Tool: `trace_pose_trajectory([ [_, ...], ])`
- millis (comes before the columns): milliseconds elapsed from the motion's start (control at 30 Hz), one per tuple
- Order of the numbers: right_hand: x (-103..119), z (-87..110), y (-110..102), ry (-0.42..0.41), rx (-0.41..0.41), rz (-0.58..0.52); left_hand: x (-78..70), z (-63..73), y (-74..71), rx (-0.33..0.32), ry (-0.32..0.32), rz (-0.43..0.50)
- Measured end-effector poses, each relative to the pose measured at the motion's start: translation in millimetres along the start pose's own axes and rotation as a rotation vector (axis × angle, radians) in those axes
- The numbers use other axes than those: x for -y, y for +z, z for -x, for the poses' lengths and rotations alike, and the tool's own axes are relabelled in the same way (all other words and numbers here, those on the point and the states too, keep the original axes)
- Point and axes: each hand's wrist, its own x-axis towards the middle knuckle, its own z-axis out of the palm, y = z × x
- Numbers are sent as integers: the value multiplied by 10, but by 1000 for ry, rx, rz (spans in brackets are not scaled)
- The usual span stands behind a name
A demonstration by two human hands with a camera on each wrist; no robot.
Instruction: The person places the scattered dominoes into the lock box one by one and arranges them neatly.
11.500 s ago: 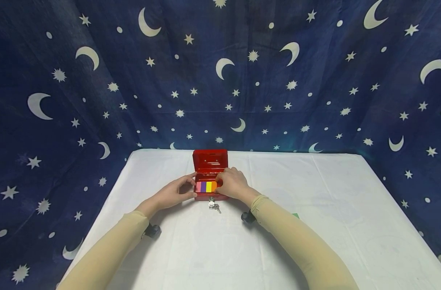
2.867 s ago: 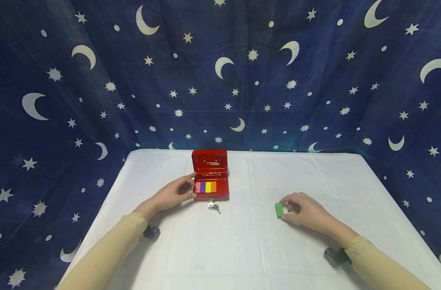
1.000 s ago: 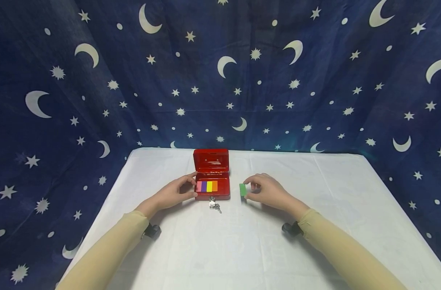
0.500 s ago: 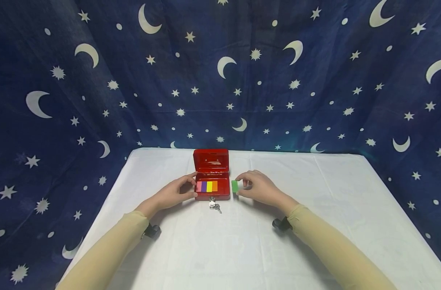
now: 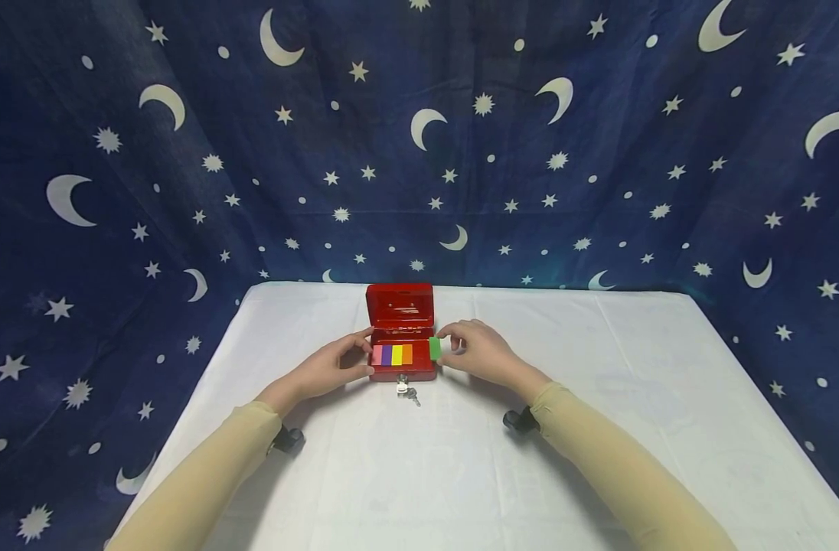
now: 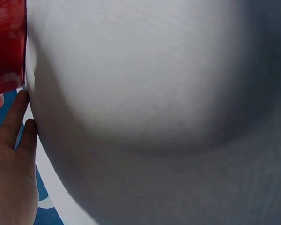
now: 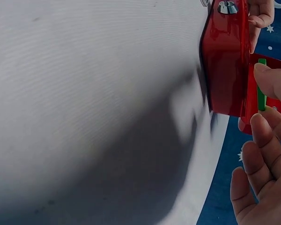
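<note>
A red metal cash box (image 5: 423,370) stands with its lid (image 5: 400,304) raised. A row of coloured blocks (image 5: 392,355), pink, purple, yellow and orange, lies in its left part. My right hand (image 5: 487,353) pinches a green block (image 5: 435,349) between thumb and fingers, over the box's right wall. The right wrist view shows this green block (image 7: 262,91) edge-on, the other fingers loosely bent below. At the box's left side rests my left hand (image 5: 325,369), thumb by the front corner and forefinger near the hinge. Its fingers look nearly straight in the left wrist view.
Small keys (image 5: 412,394) hang from the lock at the box's front, lying on the white tablecloth (image 5: 419,474). Behind the table hangs a dark blue cloth (image 5: 502,229) with moons and stars. A black camera (image 5: 519,420) sits on the right wrist.
The right hand let go of the orange block in the row, picked up the green block at the right, and carried it leftward to the box. The left hand stayed at the box's side.
</note>
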Motion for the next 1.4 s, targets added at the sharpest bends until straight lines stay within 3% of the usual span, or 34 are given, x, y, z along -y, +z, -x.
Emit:
trace_pose_trajectory([
  [1400,225,-287,189,43,42,24,9,-1,3,-1,6,5],
])
